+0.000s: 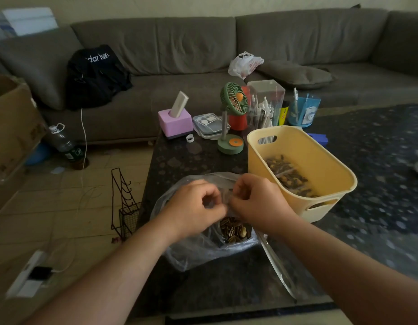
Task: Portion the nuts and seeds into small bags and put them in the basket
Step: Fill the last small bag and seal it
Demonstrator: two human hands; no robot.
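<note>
Currently I pinch the bag (198,245) mouth with the fingers of both hands, left (194,205) and right (255,202), above the seeds (234,229) (to seal a portion, I judge); basket (320,207) stands just right on the surface (191,158).

A small clear bag (236,231) with striped seeds and some nuts hangs over a big crumpled plastic bag (191,249) near the front edge of the table (180,158). Its top is hidden. A yellow basket (304,165) with two handle holes stands just right of them, and it holds one filled bag (287,174) lying flat inside.
</note>
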